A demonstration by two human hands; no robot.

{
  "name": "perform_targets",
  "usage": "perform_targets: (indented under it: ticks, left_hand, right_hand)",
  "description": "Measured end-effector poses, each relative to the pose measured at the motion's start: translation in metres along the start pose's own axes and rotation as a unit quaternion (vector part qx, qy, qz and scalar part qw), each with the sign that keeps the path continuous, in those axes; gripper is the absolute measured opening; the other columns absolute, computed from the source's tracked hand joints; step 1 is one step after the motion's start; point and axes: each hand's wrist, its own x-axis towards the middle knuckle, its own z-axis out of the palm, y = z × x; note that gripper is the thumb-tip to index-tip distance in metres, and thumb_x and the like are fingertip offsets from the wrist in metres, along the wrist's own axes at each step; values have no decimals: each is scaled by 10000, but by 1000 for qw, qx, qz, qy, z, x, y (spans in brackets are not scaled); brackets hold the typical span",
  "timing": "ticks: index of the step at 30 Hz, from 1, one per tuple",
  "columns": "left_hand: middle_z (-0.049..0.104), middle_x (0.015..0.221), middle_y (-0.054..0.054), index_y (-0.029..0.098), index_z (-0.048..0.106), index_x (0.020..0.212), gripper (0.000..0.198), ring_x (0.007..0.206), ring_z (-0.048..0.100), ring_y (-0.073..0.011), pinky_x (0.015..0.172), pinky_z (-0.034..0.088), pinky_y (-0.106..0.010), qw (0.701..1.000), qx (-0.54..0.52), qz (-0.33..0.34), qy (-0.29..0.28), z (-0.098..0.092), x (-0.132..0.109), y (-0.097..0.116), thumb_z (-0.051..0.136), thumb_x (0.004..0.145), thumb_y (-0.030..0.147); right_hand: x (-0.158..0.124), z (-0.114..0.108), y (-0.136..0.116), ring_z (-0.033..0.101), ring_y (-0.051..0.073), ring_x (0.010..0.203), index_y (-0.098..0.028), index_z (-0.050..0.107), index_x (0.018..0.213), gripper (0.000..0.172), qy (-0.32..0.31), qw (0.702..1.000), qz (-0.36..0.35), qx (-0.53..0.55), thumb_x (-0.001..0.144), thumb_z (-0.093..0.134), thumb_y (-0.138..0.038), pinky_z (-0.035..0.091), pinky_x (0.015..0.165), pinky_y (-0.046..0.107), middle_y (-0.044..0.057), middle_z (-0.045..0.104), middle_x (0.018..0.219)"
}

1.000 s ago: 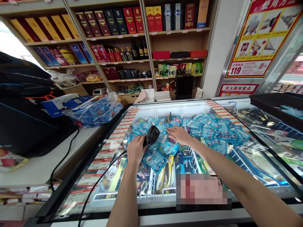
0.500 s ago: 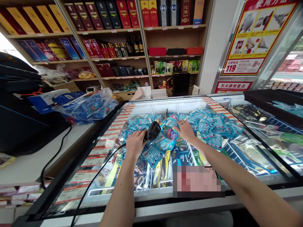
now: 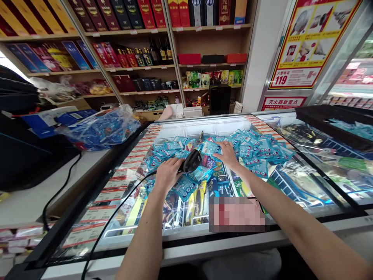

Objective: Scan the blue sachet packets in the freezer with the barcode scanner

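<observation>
My left hand (image 3: 168,173) is closed around the handle of a black barcode scanner (image 3: 192,161), whose head points to the right above the glass. A black cable (image 3: 116,216) trails from it toward the front left. My right hand (image 3: 228,155) has its thumb and fingers at the right edge of a small light-blue packet (image 3: 210,148) and grips it there. Many similar flat packets lie strewn on the glass top (image 3: 169,130) of a chest freezer: a looser group on the left and a thick heap (image 3: 256,149) on the right. One packet (image 3: 184,187) lies below the scanner.
Wrapped goods and white wire baskets (image 3: 230,179) show under the glass. A blurred-out flat object (image 3: 239,214) rests near the front edge. At left, a clear bag of blue packets (image 3: 101,128) sits on a counter (image 3: 67,175). A black tray (image 3: 323,124) stands at right, shelves behind.
The packet at my right hand now shows more of its face, in the grip of thumb and fingers. The scanner has shifted slightly right in view. The whole view has tilted a little.
</observation>
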Motion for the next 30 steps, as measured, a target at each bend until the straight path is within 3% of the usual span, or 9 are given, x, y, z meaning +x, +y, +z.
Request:
perform_targets:
  ticks: [8, 30]
  left_hand:
    - [624, 1018, -92, 214, 520, 1180, 416, 984, 556, -256, 812, 422, -366, 1000, -8, 2, -19, 0, 3, 7, 567, 788, 344]
    - [632, 978, -87, 217, 534, 1144, 373, 982, 558, -256, 796, 415, -360, 1000, -16, 9, -15, -1, 3, 12, 567, 796, 349]
  right_hand:
    - [-2, -16, -16, 398, 276, 1109, -205, 451, 1285, 521, -4, 997, -37, -61, 817, 594, -385, 317, 988, 424, 104, 500, 1153]
    - [-4, -16, -19, 395, 276, 1106, -198, 448, 1281, 500, 5, 997, -51, -57, 829, 580, -368, 349, 969, 423, 111, 487, 1161]
